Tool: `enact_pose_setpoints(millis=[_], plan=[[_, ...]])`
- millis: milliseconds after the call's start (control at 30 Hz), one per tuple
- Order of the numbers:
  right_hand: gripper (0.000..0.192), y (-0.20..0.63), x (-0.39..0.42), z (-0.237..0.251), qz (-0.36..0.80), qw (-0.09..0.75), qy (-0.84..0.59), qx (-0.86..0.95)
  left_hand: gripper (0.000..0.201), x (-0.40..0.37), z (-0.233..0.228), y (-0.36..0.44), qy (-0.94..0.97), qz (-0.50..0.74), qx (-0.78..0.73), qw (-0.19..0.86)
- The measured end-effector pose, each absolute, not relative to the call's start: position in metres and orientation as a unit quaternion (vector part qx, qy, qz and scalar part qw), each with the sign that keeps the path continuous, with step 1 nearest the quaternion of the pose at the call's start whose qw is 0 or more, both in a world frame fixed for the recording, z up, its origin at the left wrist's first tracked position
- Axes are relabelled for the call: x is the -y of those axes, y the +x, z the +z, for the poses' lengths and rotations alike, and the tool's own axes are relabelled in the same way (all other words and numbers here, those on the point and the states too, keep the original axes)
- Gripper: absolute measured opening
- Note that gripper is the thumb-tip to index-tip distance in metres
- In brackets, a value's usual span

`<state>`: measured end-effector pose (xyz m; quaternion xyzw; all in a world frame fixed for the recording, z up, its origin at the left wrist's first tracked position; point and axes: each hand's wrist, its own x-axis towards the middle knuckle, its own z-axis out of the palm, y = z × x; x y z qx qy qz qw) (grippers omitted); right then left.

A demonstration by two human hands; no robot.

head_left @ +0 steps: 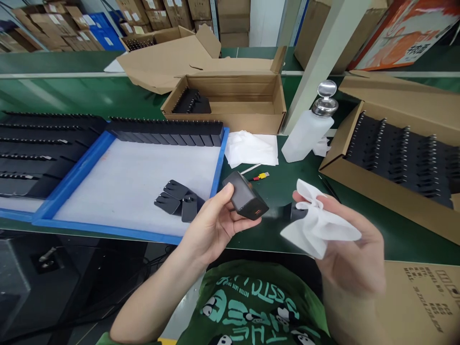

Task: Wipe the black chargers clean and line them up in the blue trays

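Note:
My left hand (219, 220) is closed around a black charger block (247, 196), fingers beneath and thumb on its side. Small orange-edged openings show on the block's near end. To the right, my right hand (355, 254) pinches a crumpled white cloth (319, 223), apart from the block. A small dark piece (297, 212) shows partly behind the cloth; I cannot make out what it is. Several flat black pieces (179, 199) lie in the blue-rimmed tray (125, 177), left of my left hand. Beyond the block lies a short cable (260, 176) with a yellow plug.
A white pump bottle (309, 132) stands by the pale post (323, 52). White wipes (251, 148) lie left of it. An open cardboard box (230, 117) is at the back, another box (388, 201) at right, both with black pieces. More black pieces (46, 148) stand in rows at left.

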<state>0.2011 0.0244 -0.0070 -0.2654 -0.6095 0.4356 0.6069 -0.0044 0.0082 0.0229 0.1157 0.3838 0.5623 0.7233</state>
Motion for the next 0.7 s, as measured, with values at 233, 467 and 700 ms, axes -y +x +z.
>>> enact_pose_setpoints(millis=[233,467,700], plan=[[0.042,0.144,-0.033,0.000,0.107,0.556,-0.229,0.791,0.012,-0.007,0.020,0.011,0.040,0.641,-0.353,0.680],[0.028,0.136,-0.038,-0.020,0.015,0.517,-0.179,0.837,0.034,-0.004,0.019,0.017,-0.079,0.655,-0.394,0.640],[0.027,0.145,-0.031,-0.020,0.067,0.490,-0.160,0.854,0.023,-0.004,0.008,0.019,-0.129,0.622,-0.387,0.669]])
